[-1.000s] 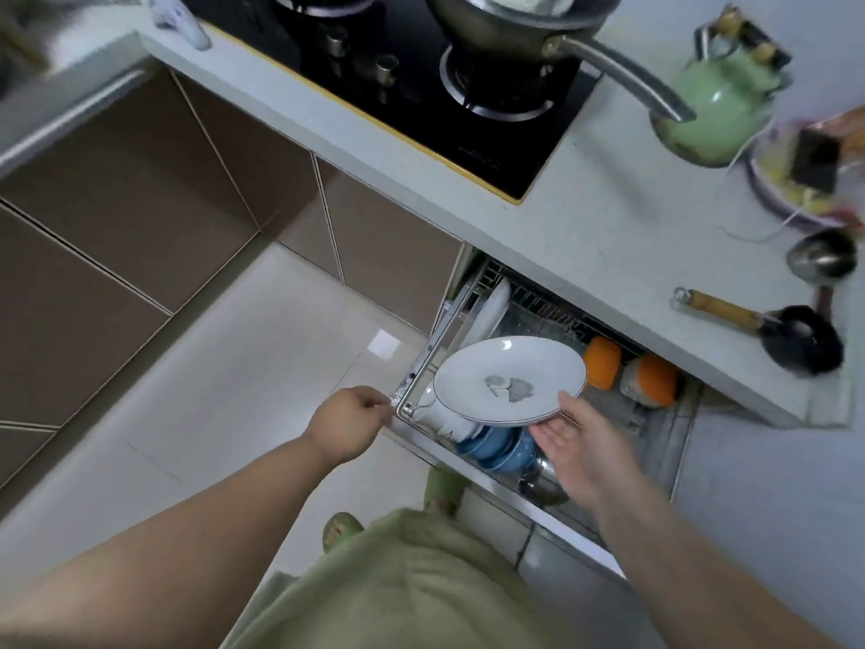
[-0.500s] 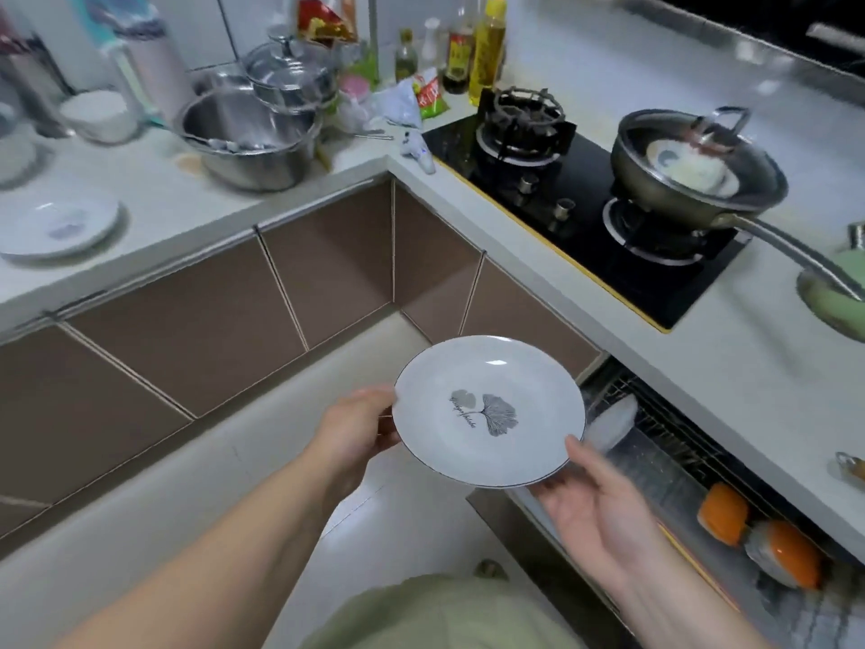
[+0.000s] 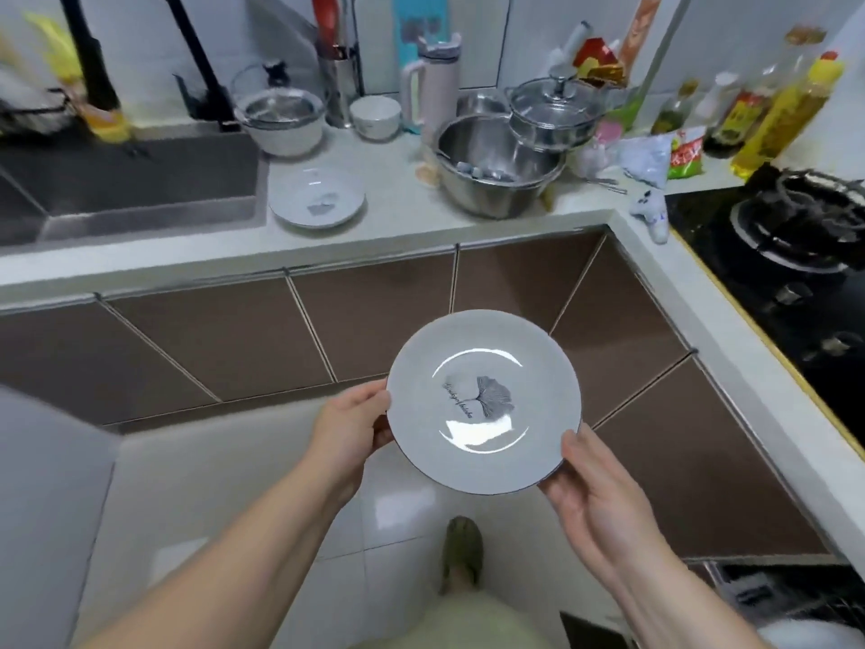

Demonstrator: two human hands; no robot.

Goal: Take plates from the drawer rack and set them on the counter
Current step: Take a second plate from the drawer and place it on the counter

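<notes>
I hold a white plate [image 3: 484,400] with a grey leaf print level in front of me, above the floor and short of the counter. My left hand [image 3: 351,426] grips its left rim. My right hand [image 3: 592,489] grips its lower right rim from beneath. A second plate [image 3: 317,197] of the same kind lies on the pale counter [image 3: 388,227], just right of the sink. The drawer rack [image 3: 791,601] shows only as a dark corner at the bottom right.
A dark sink [image 3: 126,185] is at the left. A steel basin [image 3: 496,173], a lidded pot [image 3: 550,114], a white bowl [image 3: 374,117] and bottles crowd the back of the counter. A black gas hob [image 3: 795,255] lies to the right. Brown cabinet doors run below.
The plate came up out of the drawer rack and swung left toward the sink-side counter. My left hand left the rack edge and took the plate's left rim.
</notes>
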